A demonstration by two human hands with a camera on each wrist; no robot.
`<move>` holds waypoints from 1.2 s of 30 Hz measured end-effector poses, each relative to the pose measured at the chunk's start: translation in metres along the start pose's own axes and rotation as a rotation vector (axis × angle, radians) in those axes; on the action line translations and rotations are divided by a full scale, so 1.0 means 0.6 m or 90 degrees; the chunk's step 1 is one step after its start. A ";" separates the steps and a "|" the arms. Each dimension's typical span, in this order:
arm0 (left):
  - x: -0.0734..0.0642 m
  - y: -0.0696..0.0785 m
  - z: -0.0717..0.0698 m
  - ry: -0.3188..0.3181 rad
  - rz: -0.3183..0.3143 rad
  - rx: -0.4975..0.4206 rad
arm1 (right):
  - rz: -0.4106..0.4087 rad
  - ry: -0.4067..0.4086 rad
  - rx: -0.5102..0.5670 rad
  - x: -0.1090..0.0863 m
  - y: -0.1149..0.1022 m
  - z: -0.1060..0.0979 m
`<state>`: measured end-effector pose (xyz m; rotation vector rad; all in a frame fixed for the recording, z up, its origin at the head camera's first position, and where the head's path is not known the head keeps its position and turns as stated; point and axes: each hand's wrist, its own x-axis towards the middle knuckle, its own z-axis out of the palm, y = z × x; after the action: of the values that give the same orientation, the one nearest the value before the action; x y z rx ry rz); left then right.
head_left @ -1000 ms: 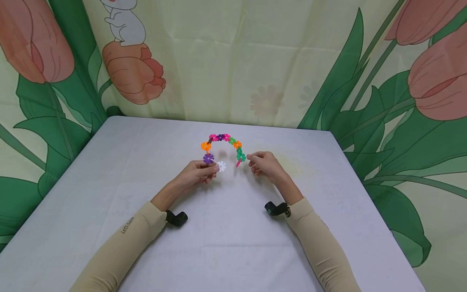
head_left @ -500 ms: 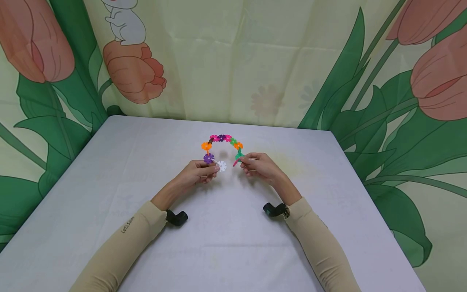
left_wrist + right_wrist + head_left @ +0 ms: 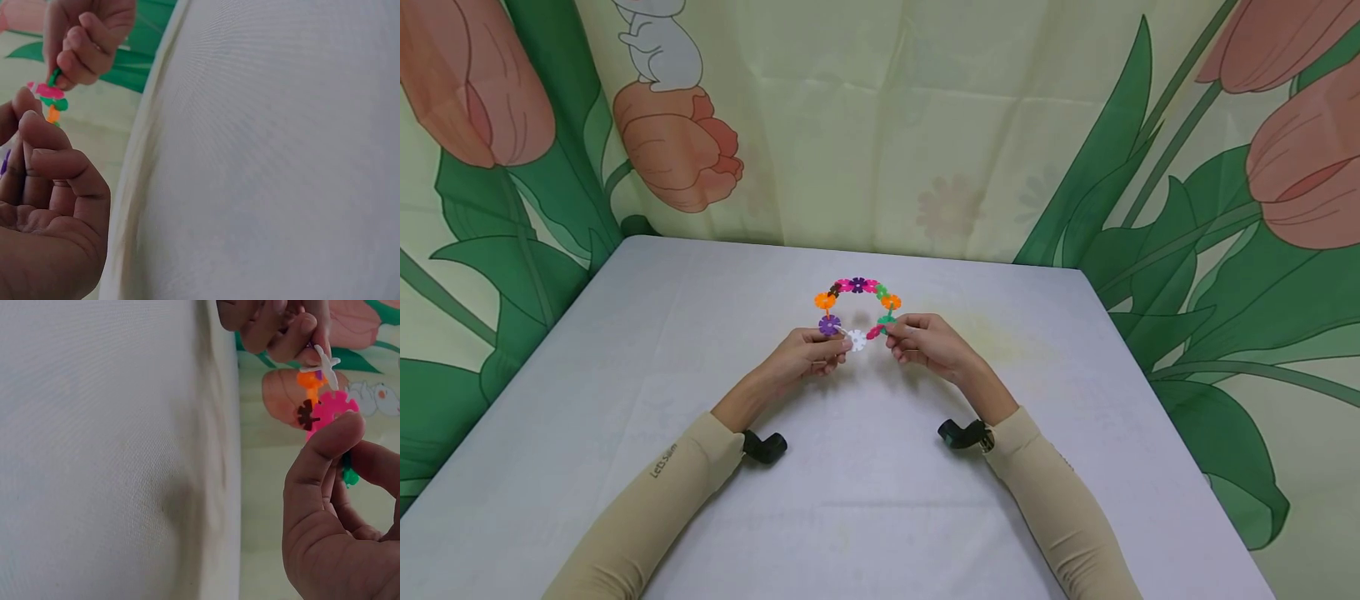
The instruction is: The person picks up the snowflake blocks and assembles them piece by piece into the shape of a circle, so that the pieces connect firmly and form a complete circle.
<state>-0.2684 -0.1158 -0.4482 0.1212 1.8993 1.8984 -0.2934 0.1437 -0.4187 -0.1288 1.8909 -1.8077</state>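
Observation:
A curved chain of notched plastic snowflake discs (image 3: 858, 285) in several colours arches above the table between both hands. My left hand (image 3: 808, 353) pinches its left end, beside a purple disc (image 3: 829, 325) and the white end disc (image 3: 857, 340). At the other end my right hand (image 3: 934, 343) pinches a green disc (image 3: 886, 322), with a pink end disc (image 3: 334, 407) sticking out toward the left. In the right wrist view the white disc (image 3: 328, 365) stands edge-on close to the pink one; whether they touch I cannot tell. Fingertips partly hide the green disc.
A white cloth covers the table (image 3: 880, 500). Behind it hangs a curtain (image 3: 880, 167) printed with tulips and a rabbit. Black wrist cameras (image 3: 765, 448) sit at both beige sleeves (image 3: 655, 508).
My right hand has moved left and taken hold of the chain's green disc. The pink end disc has swung left to the white disc, narrowing the gap. My left hand has stayed nearly still.

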 end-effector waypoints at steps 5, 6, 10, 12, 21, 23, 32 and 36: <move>0.001 0.001 0.000 0.005 -0.004 0.004 | -0.002 -0.005 0.004 -0.001 -0.001 0.001; 0.001 0.001 0.000 0.006 -0.005 0.004 | -0.003 -0.008 0.004 0.000 -0.001 0.001; 0.002 0.002 0.001 0.015 -0.011 0.005 | -0.007 -0.013 0.006 -0.001 -0.001 0.002; 0.002 0.001 0.001 0.016 -0.012 0.005 | -0.009 -0.015 0.009 -0.001 0.000 0.002; 0.000 -0.001 0.005 0.017 0.004 -0.015 | -0.016 -0.017 0.031 0.001 0.004 0.001; 0.000 -0.002 0.005 0.021 0.004 -0.014 | -0.018 -0.018 0.037 0.002 0.004 0.001; -0.001 -0.002 0.009 0.034 0.000 -0.007 | -0.029 -0.020 0.038 0.002 0.005 0.001; 0.000 -0.001 0.010 0.038 -0.004 -0.010 | -0.028 -0.019 0.042 0.003 0.006 0.001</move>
<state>-0.2663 -0.1105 -0.4484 0.0534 1.9201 1.9329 -0.2937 0.1426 -0.4228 -0.1747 1.8197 -1.8841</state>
